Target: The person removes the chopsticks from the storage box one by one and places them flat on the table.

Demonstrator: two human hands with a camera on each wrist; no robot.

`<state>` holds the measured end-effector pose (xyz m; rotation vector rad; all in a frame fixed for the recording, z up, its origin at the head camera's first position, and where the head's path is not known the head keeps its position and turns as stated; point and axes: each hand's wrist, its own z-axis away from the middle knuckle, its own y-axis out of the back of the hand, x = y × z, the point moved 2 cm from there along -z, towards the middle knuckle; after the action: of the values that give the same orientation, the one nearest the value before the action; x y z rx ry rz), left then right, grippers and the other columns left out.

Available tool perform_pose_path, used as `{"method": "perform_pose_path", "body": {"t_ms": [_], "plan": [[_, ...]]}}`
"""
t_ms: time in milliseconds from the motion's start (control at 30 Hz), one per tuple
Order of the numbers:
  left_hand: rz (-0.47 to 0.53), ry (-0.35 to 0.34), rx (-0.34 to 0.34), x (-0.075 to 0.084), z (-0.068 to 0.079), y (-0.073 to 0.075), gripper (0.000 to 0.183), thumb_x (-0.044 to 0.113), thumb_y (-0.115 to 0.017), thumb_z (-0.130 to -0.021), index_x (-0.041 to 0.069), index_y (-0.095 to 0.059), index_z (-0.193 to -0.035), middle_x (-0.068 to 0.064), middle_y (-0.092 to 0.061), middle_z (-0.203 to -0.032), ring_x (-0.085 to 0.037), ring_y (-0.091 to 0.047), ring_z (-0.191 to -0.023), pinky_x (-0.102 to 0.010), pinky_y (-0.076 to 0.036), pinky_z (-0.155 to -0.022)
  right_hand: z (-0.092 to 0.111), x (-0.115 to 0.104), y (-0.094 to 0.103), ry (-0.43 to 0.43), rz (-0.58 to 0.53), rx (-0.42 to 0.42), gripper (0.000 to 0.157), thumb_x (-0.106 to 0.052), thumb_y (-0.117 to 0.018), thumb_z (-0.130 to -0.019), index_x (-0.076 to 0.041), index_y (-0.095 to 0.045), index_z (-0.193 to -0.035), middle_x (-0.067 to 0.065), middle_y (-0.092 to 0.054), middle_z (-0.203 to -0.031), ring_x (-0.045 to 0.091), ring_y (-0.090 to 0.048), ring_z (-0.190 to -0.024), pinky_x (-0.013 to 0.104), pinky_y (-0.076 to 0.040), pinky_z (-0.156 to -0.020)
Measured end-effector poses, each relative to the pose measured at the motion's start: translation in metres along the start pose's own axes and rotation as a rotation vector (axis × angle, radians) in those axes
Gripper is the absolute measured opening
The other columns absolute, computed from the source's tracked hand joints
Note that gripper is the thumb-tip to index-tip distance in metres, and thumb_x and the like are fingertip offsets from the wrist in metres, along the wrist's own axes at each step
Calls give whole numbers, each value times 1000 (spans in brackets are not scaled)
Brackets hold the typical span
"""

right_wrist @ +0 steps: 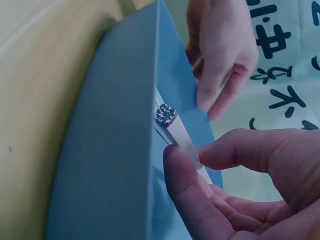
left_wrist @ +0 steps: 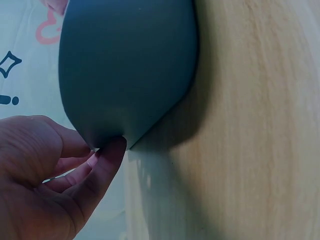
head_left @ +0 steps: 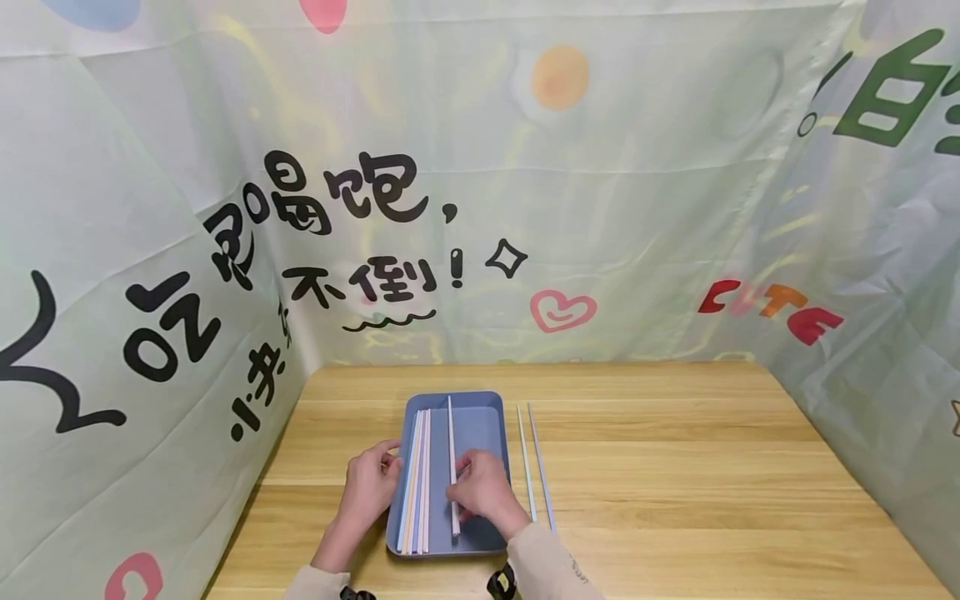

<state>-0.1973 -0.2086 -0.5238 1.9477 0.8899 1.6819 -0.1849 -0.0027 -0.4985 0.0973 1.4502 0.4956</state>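
A blue rectangular tray [head_left: 480, 427] lies on the table, several pastel chopsticks [head_left: 417, 492] lined up along its left side. My left hand [head_left: 371, 483] is at the tray's left edge; in the left wrist view, its thumb and fingers pinch the tray wall. Inside the tray, my right hand [head_left: 489, 492] pinches a pale chopstick [head_left: 452, 442] between thumb and fingers, right of the row. The right wrist view shows that chopstick's speckled dark end [right_wrist: 165, 115] close to the tray wall [right_wrist: 115, 130].
Two more chopsticks, one pale green [head_left: 526, 462] and one bluish [head_left: 541, 467], lie on the wooden table [head_left: 675, 467] just right of the tray. Printed cloth walls [head_left: 637, 208] enclose the table at the back and both sides.
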Motion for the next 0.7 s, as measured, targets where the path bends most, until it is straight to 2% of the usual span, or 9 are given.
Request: {"method": "perform_pose_path", "body": {"t_ms": [200, 500, 700], "plan": [[-4, 2, 1, 0, 0, 1, 31, -2, -69, -96, -3, -72, -127, -8, -74, -86, -11, -61, -70, -22, -50, -58, -1, 0, 12, 9, 30, 22, 29, 8, -71, -79, 10, -62, -106, 5, -62, -67, 11, -60, -41, 31, -55, -45], [-4, 19, -12, 1, 1, 1, 31, -1, -69, -97, -3, -71, -128, -9, -74, -87, -12, -61, -70, -22, -50, -59, 2, -2, 30, 36, 26, 50, 31, 7, -70, -80, 12, -62, -109, 5, -64, -71, 16, -64, -45, 33, -57, -46], [-4, 26, -17, 2, 1, 0, 32, -1, -69, -97, -3, -70, -129, -9, -73, -88, -12, -61, -71, -22, -50, -59, 3, -1, 44, 7, 0, 82, 32, 10, -70, -78, 12, -63, -109, 9, -64, -76, 14, -64, -50, 34, -59, -48]]}}
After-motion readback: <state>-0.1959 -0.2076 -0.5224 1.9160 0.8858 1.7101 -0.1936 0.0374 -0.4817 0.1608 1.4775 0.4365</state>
